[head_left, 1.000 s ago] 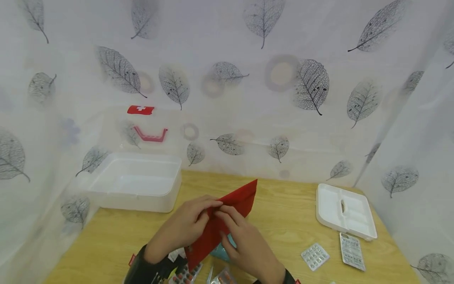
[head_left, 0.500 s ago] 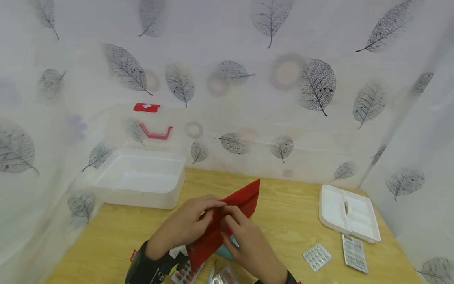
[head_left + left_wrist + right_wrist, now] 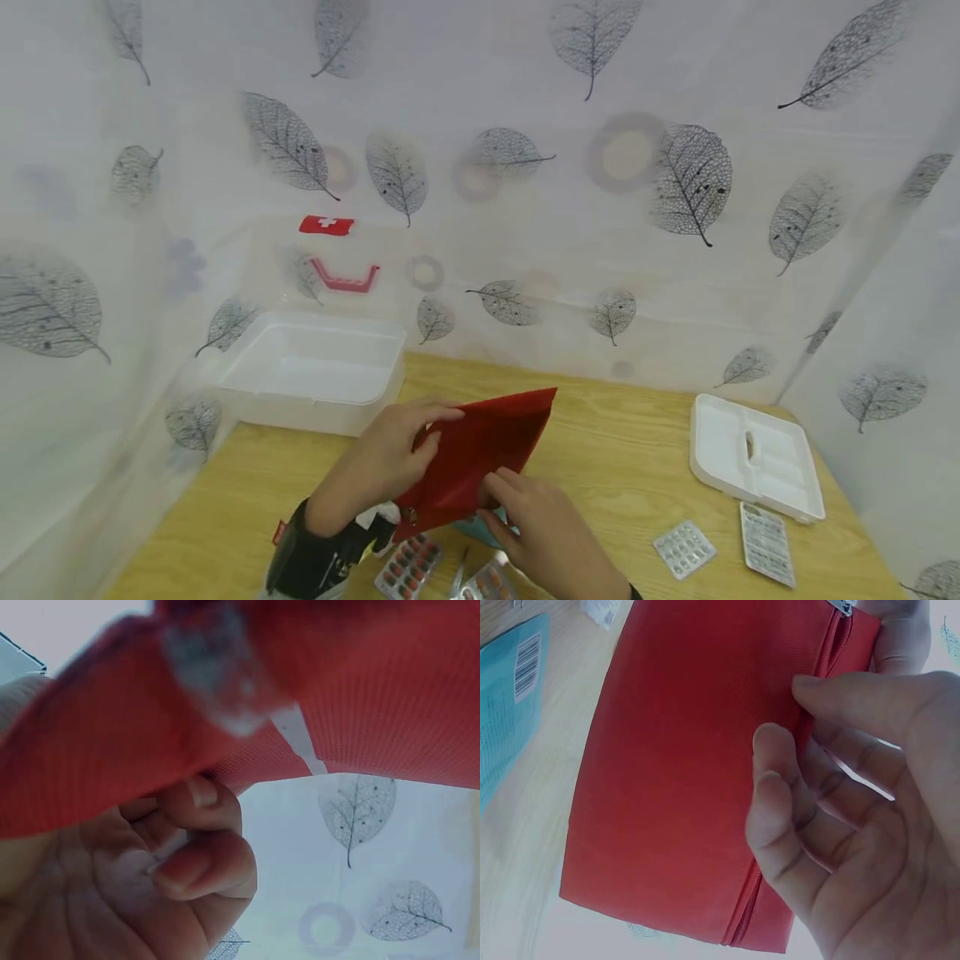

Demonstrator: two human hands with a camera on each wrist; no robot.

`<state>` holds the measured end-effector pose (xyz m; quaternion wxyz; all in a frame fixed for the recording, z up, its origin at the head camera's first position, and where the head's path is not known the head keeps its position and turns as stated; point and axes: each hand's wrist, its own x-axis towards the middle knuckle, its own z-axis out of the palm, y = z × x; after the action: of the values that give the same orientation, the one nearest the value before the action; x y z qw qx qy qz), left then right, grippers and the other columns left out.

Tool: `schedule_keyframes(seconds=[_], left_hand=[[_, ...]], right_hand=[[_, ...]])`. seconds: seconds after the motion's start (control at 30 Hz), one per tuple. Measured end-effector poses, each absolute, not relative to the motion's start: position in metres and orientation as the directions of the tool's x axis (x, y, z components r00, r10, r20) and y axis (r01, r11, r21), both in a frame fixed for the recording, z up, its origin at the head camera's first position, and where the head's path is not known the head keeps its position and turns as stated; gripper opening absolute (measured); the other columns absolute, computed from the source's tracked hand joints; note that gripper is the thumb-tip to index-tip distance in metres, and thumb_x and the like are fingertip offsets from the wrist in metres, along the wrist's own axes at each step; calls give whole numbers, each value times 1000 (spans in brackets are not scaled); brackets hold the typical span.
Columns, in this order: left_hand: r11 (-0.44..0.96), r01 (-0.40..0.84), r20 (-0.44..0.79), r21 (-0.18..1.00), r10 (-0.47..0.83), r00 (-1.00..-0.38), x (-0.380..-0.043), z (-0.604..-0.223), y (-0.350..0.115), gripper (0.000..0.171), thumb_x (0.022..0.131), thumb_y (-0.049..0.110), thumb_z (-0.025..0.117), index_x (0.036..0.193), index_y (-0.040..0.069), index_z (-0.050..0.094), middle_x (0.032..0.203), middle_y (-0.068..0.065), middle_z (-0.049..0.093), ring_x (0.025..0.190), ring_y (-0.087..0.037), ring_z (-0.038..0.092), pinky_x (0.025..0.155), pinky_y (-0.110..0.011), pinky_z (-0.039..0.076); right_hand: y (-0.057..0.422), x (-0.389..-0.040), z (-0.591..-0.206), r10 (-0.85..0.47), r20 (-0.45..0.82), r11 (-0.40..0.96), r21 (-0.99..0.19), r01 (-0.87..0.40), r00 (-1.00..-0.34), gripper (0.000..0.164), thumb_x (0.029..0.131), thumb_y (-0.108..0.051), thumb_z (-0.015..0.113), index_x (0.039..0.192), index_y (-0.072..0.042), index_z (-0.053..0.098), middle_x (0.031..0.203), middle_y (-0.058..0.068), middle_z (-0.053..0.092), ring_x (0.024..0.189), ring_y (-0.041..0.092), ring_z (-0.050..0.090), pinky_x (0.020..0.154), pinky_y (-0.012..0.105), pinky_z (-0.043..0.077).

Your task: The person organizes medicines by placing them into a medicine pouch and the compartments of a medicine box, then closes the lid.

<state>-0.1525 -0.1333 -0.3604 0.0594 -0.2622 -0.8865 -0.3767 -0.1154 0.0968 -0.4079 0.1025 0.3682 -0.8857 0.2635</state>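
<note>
A red zippered pouch (image 3: pixel 487 442) is held up over the front of the table. My left hand (image 3: pixel 378 467) grips its upper left edge in the head view. At the lower right side, my right hand (image 3: pixel 547 529) pinches the pouch's edge, thumb and fingers by the zipper (image 3: pixel 742 911). Near one end of that zipper sits a metal slider (image 3: pixel 841 606). Between the hands the pouch spreads wide, its inner face dark. Under it lie a teal packet (image 3: pixel 510 705), a blister pack of red and dark capsules (image 3: pixel 408 568) and one with orange capsules (image 3: pixel 487 583).
A white box (image 3: pixel 300 410) stands at the back left against the leaf-printed curtain. To the right is a white divided tray (image 3: pixel 720 450), with two silver blister packs (image 3: pixel 684 550) in front of it. A slim pointed metal tool (image 3: pixel 459 573) lies between the capsule packs.
My right hand has moved down from the pouch's upper edge, away from the left hand. The pouch has spread wider between them. The head view has shifted slightly left.
</note>
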Motion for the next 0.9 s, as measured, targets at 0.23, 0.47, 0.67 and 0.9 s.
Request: schedule_keyframes(seconds=[0.23, 0.47, 0.67, 0.9], left_hand=[[583, 515, 325, 628, 405, -854, -156, -358, -138, 32, 92, -5, 57, 114, 9, 74, 116, 2, 71, 91, -14, 64, 75, -24, 55], [581, 508, 348, 636, 371, -861, -157, -353, -142, 28, 95, -3, 56, 107, 12, 76, 105, 5, 71, 84, -11, 58, 74, -25, 54], [558, 458, 325, 693, 325, -888, -151, -356, -147, 30, 95, -4, 55, 108, 13, 76, 109, 4, 71, 88, -13, 63, 74, -25, 58], [546, 436, 311, 716, 310, -898, -151, -356, -149, 31, 95, -4, 54, 109, 14, 76, 110, 4, 71, 92, -14, 65, 76, -26, 59]], right_hand=[[102, -112, -403, -635, 314, 560, -443, -700, -706, 22, 89, -16, 77, 106, -25, 67, 96, -16, 66, 81, -3, 60, 73, 17, 53], [112, -111, -399, -616, 326, 577, -434, -692, -717, 35, 90, -21, 78, 122, -28, 65, 123, -16, 61, 98, 3, 64, 81, 22, 57], [138, -102, -388, -489, 352, 711, -370, -599, -798, 33, 85, -19, 83, 113, -26, 67, 120, -14, 56, 92, 4, 62, 72, 20, 56], [177, -86, -448, -674, 96, 640, -420, -644, -732, 30, 89, -43, 76, 102, -17, 67, 99, -10, 51, 79, -4, 45, 59, 17, 45]])
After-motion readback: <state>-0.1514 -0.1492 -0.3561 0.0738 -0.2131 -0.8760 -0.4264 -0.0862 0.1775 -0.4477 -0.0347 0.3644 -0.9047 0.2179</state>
